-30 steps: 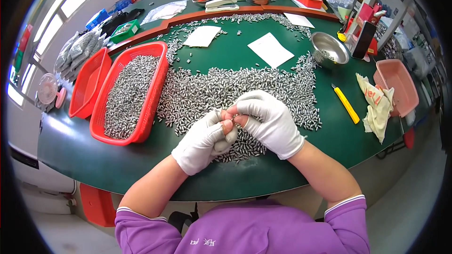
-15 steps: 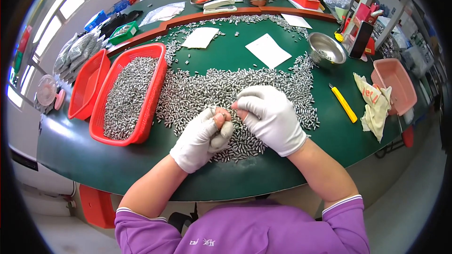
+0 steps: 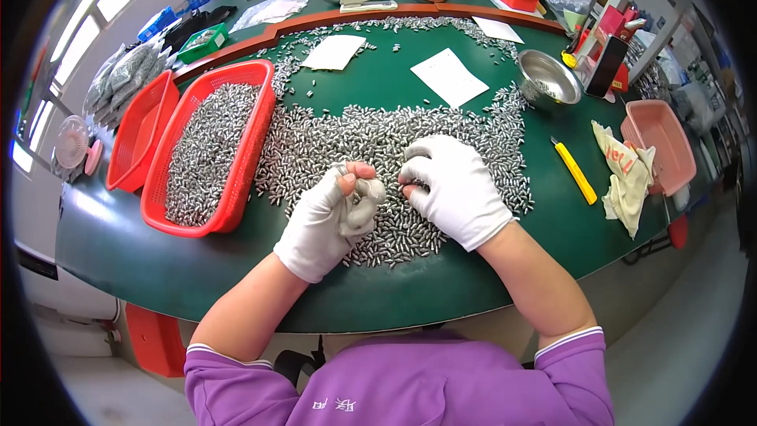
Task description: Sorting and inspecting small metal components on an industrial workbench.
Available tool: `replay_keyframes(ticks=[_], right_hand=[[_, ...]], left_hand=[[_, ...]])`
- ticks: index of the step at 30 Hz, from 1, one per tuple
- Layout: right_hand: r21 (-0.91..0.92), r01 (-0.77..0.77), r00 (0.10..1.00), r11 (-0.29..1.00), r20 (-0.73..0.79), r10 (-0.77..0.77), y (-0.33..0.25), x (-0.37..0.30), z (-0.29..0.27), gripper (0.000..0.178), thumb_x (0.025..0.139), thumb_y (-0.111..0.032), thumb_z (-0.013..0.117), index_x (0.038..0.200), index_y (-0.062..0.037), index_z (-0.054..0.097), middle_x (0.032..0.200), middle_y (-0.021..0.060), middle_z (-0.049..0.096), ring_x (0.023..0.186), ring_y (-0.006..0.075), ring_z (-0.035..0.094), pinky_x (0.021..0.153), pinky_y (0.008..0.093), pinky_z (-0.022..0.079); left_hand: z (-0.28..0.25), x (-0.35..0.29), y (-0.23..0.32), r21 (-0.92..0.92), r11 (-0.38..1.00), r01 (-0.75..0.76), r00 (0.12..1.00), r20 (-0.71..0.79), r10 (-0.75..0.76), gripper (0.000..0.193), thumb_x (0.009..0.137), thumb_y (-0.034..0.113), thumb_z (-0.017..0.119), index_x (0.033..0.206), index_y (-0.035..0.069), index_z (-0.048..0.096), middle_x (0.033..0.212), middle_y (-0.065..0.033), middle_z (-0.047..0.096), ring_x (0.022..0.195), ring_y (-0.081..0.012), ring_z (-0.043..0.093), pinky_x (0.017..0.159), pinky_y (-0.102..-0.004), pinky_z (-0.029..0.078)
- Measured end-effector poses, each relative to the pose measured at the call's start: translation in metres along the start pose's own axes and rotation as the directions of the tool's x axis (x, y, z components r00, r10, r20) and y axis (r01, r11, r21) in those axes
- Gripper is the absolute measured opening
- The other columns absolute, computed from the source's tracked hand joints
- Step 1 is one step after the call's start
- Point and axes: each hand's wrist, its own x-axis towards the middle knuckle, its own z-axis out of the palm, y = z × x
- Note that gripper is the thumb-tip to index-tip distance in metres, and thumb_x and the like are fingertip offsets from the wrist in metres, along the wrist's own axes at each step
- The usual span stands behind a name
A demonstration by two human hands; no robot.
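Observation:
A broad heap of small silvery metal pieces (image 3: pixel 339 138), slim and ridged, covers the middle of the green table. My left hand (image 3: pixel 327 221), in a white glove with bare thumb and forefinger tips, is raised over the heap's near left part. Its fingers are curled closed; whatever lies in them is too small or hidden to name. My right hand (image 3: pixel 453 189), gloved the same way, reaches down to the pieces, thumb and forefinger tips close together at the heap. Any piece between those tips cannot be made out. The hands are apart.
Left of the heap stands a red basket (image 3: pixel 256 150) full of similar pieces, beside another red basket (image 3: pixel 126 170). White papers (image 3: pixel 449 79), a steel bowl (image 3: pixel 544 71), a yellow cutter (image 3: pixel 576 175), a cloth (image 3: pixel 625 181) and a pink basket (image 3: pixel 666 150) lie around. A wooden ledge (image 3: pixel 339 17) runs behind.
My right hand has moved slightly right and down to the pieces, away from the left. My left hand has shifted a little left, its fingers still curled.

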Motion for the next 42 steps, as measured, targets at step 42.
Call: replay_keyframes(ticks=[42], right_hand=[[0.621, 0.081, 0.991, 0.780, -0.131, 0.001, -0.015, 0.002, -0.005, 0.015, 0.077, -0.003, 0.072, 0.091, -0.0055, 0.068, 0.104, 0.0092, 0.063, 0.097, 0.0220, 0.062, 0.085, 0.0322, 0.050]], left_hand=[[0.018, -0.007, 0.001, 0.325, 0.930, 0.174, 0.985, -0.074, -0.159, 0.021, 0.094, 0.024, 0.061, 0.104, 0.011, 0.048, 0.080, 0.0015, 0.052, 0.058, -0.0033, 0.039, 0.049, -0.0172, 0.029]])
